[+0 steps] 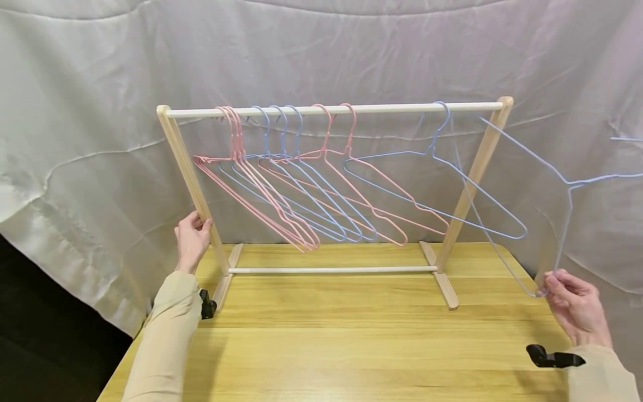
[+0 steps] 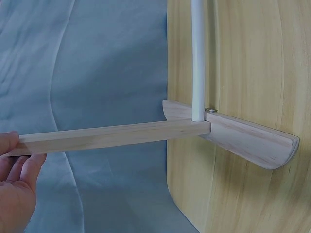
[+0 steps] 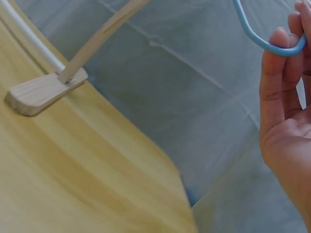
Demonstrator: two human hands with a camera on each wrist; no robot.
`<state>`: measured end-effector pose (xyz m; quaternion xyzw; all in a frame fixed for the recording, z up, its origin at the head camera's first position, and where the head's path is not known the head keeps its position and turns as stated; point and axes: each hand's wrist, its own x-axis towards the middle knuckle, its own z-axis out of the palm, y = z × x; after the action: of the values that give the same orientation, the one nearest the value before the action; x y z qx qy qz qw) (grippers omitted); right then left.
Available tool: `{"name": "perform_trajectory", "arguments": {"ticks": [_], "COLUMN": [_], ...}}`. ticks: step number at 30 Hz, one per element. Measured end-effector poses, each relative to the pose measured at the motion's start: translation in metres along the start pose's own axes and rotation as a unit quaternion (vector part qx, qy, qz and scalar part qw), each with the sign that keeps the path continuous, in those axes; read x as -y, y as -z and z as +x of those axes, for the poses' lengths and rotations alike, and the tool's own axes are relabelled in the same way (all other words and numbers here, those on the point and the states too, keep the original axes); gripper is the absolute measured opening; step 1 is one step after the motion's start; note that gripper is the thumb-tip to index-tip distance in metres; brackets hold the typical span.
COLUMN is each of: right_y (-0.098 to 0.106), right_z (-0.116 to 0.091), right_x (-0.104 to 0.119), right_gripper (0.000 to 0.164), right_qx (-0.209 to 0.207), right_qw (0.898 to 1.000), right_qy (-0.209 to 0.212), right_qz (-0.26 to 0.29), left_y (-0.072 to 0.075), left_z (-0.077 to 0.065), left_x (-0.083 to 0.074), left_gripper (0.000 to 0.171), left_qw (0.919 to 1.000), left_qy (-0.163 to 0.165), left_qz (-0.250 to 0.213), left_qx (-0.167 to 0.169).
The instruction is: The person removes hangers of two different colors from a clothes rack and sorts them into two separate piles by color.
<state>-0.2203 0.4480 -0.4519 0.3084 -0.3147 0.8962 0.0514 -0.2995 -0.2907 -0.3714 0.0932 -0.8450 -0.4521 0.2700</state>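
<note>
Pale wooden clothes rack [image 1: 331, 270] with round white bars stands on a yellow wood-grain table [image 1: 321, 346]. Along its upper rail [image 1: 392, 108] hang thin triangular hangers [image 1: 325, 149], some pink, some light blue. One loose light-blue triangular hanger [image 1: 569, 183] is off the rail, at the right post [image 1: 481, 159]. Gripping the left post [image 1: 191, 184] between thumb and fingers is the left hand [image 1: 192, 237]; the right hand [image 1: 575, 301] pinches the loose hanger's lower corner.
</note>
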Motion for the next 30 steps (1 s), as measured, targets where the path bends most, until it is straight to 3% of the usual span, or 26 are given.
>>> {"name": "perform_trajectory", "arguments": {"ticks": [7,16,21,26,30], "right_y": [0.008,0.017,0.018,0.018,0.02], "right_z": [-0.016,-0.038,-0.046,-0.053,-0.061], "right_x": [-0.017,-0.023,-0.021,-0.018,-0.012], "right_gripper": [0.046,0.046,0.046,0.041,0.04], "right_qx": [0.032,0.033,-0.02,-0.121,-0.183], "right_qw": [0.996,0.993,0.994,0.987,0.982], "right_qy": [0.004,0.004,0.017,0.054,0.037], "right_qz": [0.08,0.113,0.108,0.09,0.044], "left_y": [0.0,0.001,0.001,0.001,0.001], "left_z": [0.0,-0.001,0.0,-0.001,0.0], "left_x": [0.0,0.001,0.001,0.0,0.0], "left_gripper": [0.028,0.028,0.029,0.03,0.029], "left_qw": [1.0,0.9998,0.9998,0.9999,0.9999], "left_qy": [-0.001,-0.002,-0.001,0.004,0.002], "left_qz": [-0.001,-0.017,-0.018,-0.014,-0.014], "left_qx": [-0.002,0.006,0.007,0.005,0.003]}}
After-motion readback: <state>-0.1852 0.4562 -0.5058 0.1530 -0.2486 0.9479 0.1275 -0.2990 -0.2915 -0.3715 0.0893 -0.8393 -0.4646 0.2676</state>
